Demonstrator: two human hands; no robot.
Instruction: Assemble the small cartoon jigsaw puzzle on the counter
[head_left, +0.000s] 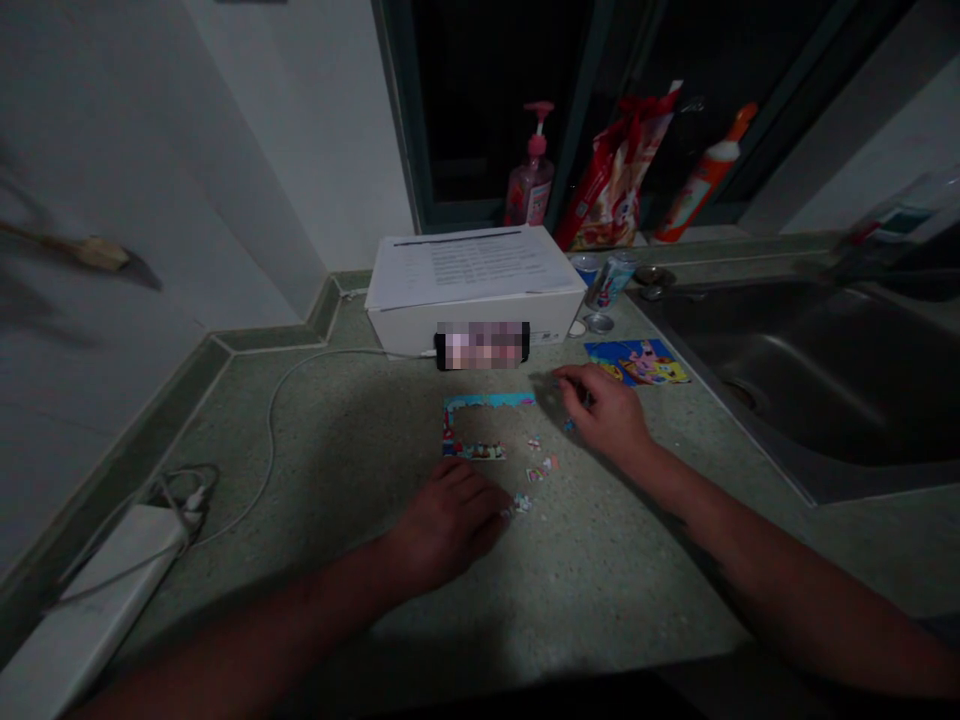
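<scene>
A partly assembled jigsaw puzzle [448, 425] lies on the counter, with its top, left and bottom edges joined around a bare middle. My left hand [454, 515] rests palm down just below it, fingers loosely bent and holding nothing visible. Beside those fingers is a small cluster of loose puzzle pieces [523, 503]. More pieces [535, 474] are scattered between my hands. To the right of the puzzle, my right hand [607, 410] is curled, thumb and fingers drawn together; whatever they may hold is too small to make out. A blue piece [569, 425] lies near it.
Behind the puzzle, a phone [482, 346] on a cable leans against a white box [409, 322]. A colourful cartoon picture [649, 360] lies near the sink [795, 370]. Cans [611, 281] stand beside the box. At left is a white power strip [97, 590].
</scene>
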